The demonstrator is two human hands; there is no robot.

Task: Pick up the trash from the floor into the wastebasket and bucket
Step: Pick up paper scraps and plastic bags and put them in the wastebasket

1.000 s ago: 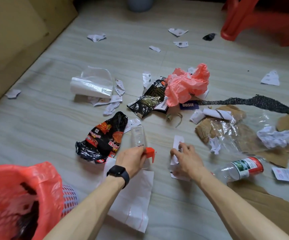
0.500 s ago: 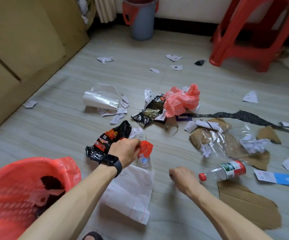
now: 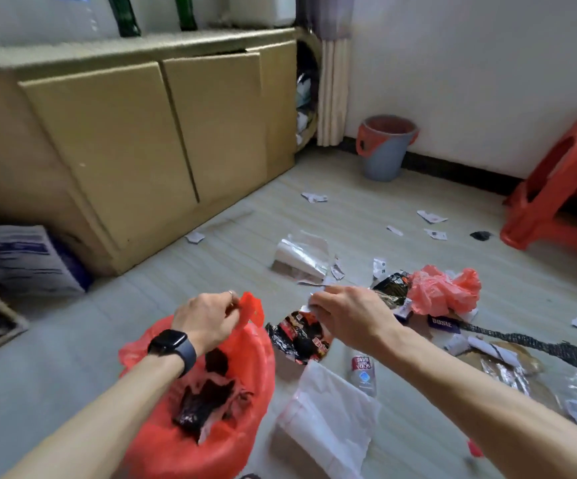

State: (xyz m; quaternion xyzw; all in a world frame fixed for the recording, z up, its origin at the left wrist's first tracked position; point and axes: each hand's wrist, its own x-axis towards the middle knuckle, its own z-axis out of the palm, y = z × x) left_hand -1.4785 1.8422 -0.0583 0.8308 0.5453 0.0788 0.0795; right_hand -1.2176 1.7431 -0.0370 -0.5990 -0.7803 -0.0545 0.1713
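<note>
Wastebasket (image 3: 183, 451) at 7 o'clock, lined in red film, near rim cut off; dark crumpled wrappers inside. Left hand (image 3: 207, 319) above it, fingertips pinching a red scrap (image 3: 251, 305); blur hides its shape. Right hand (image 3: 345, 318) at centre pinches a white paper bit (image 3: 312, 300). Clear bottle (image 3: 363, 373) at 5 o'clock reads "SODA", inverted. Purple card (image 3: 443, 324) at 3 o'clock reads "BOSIE". Grey bucket (image 3: 383, 160) at 1 o'clock, red-lined. Glossy black wrapper (image 3: 300, 340): print illegible.

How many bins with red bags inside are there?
2. One red-lined wastebasket sits on the floor right below the left hand; one grey plastic bucket with a red liner stands by the far white wall. Others may be out of view.
</note>
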